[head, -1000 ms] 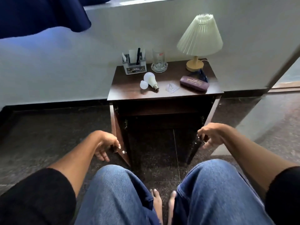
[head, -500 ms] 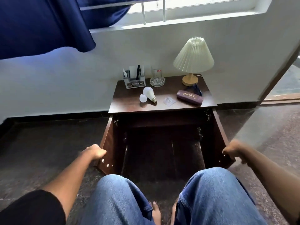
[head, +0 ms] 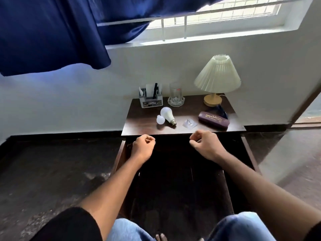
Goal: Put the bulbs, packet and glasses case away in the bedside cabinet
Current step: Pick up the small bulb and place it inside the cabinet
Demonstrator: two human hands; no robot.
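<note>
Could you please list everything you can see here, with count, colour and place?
bulbs: two, white, cabinet top, left front
packet: one, clear, between bulbs and case
glasses case: one, maroon, right front
lamp: one, cream shade, back right
glass: one, clear, back centre
pen holder: one, grey, back left
cabinet: one, dark brown, doors open
curtain: one, blue, upper left
left hand: curled, empty, below cabinet edge
right hand: curled, empty, below cabinet edge
</note>
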